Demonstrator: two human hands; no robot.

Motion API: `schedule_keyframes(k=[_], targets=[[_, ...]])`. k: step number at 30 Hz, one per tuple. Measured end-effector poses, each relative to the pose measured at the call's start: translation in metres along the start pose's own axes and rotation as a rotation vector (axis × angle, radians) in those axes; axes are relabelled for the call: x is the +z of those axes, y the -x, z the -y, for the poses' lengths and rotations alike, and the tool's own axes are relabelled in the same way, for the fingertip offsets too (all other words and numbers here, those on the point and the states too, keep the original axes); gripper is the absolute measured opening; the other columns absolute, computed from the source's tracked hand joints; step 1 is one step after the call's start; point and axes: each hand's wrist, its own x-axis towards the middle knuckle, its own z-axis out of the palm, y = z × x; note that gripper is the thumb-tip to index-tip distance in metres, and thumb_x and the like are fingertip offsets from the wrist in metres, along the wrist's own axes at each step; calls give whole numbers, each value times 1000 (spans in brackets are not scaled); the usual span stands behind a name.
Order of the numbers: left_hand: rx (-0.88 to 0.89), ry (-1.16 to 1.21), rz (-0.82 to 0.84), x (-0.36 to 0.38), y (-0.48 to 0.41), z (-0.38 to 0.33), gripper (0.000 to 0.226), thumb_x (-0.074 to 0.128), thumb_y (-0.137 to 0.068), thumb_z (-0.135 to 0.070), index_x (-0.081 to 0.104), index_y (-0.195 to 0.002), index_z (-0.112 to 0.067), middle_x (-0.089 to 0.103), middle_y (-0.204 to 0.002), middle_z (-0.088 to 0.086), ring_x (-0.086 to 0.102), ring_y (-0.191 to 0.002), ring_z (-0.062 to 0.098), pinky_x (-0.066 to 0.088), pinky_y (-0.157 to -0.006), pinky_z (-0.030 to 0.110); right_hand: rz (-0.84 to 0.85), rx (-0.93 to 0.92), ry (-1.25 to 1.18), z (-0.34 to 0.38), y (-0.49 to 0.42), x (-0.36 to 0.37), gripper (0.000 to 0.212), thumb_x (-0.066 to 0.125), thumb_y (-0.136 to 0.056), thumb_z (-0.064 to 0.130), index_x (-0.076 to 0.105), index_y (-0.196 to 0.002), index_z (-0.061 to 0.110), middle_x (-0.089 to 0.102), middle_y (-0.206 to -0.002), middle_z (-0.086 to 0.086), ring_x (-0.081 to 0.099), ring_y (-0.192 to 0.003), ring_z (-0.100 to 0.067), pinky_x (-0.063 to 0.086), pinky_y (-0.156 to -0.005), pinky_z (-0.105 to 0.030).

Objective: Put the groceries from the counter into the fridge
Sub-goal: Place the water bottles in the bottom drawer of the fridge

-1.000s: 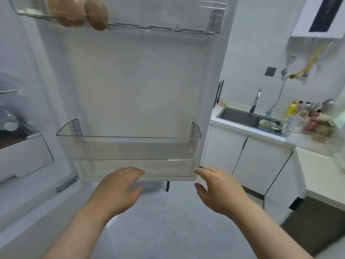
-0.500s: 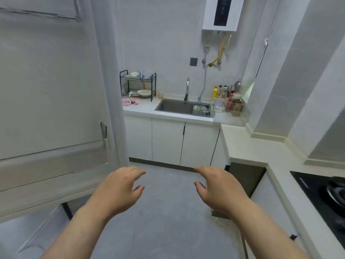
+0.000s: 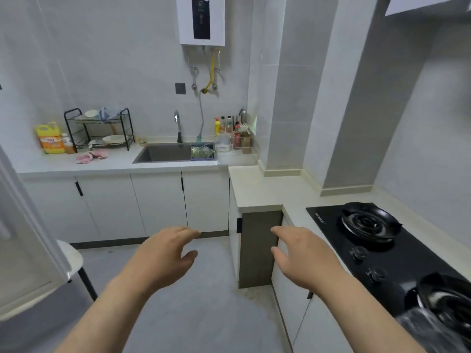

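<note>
your view has swung right since a second ago: the fridge door (image 3: 23,225) that filled the frame then now sits at the left edge, and the counter (image 3: 257,187) lies ahead and to the right. no grocery is plainly marked out. a greenish bundle (image 3: 202,152) sits at the right end of the sink (image 3: 163,152), upper middle, well apart from both hands, and a clear crinkled thing (image 3: 430,329) shows blurred in the lower right corner, near your right forearm (image 3: 362,309). your left hand (image 3: 163,256) and right hand (image 3: 303,256) hover low in the frame, fingers loosely spread, holding nothing. the right hand is nearer the counter, whose long run leads away past the stove (image 3: 369,225), so it looks the better one to lead the reach.
</note>
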Motion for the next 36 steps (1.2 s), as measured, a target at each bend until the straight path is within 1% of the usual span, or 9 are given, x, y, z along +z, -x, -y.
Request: schedule_keyframes(k=[5,12,17,23,25,27,30,34,36], targets=[[99,48,30,15,-30,-64,47,48,-99,-37,40,-145,-35,46,-145,-16,44,-131,7,38,-107,25,-39,94,10,-57,30,-15,48,44,-100,39,39,-147,27,52,-141,8,46,-129,-13,42,-104,-28],[225,77,67,41,-70,-131,47,51,-99,-36,42,-144,-33,47,-144,-15,47,-129,9,41,-104,25,-83,262,47,-121,70,-29,41,46,-99,38,47,-138,26,59,-124,8,51,-116,-15,47,-93,-32],[323,119,86,51,-100,-169,47,55,-97,-33,46,-143,-33,46,-146,-14,50,-126,10,46,-102,26,-124,389,58,-155,98,-38,45,47,-98,38,45,-142,30,55,-130,13,49,-120,-13,46,-95,-30],[506,152,110,70,-139,-211,47,55,-97,-35,45,-143,-34,46,-146,-14,44,-133,9,39,-108,27,-151,566,61,-177,122,-43,43,49,-98,39,47,-140,30,55,-130,12,49,-122,-13,45,-96,-29],[572,162,123,77,-156,-223,47,54,-97,-37,45,-142,-34,46,-146,-15,44,-132,8,38,-107,24,-158,634,73,-183,129,-44,38,50,-97,38,52,-133,28,58,-121,11,52,-114,-15,47,-90,-31],[632,167,143,82,-173,-233,47,53,-97,-38,45,-143,-34,45,-146,-16,44,-132,7,37,-107,24,-168,702,90,-187,134,-47,26,50,-95,38,56,-119,27,59,-109,11,55,-105,-16,50,-84,-32],[737,190,158,89,-196,-249,47,53,-96,-38,46,-142,-33,45,-146,-17,48,-128,7,38,-104,23,-175,798,119,-189,138,-52,13,49,-94,38,54,-99,27,57,-97,11,55,-97,-17,52,-78,-36],[849,250,187,98,-214,-276,45,54,-96,-34,49,-141,-30,47,-144,-17,46,-129,7,39,-98,22,-193,920,125,-185,143,-53,31,49,-96,37,57,-123,24,60,-116,6,54,-110,-19,51,-89,-37],[907,277,205,105,-221,-289,45,55,-95,-33,51,-140,-28,49,-142,-17,46,-128,8,40,-95,22,-198,986,113,-182,148,-51,32,48,-97,36,56,-126,23,59,-119,6,53,-113,-18,49,-91,-36]])
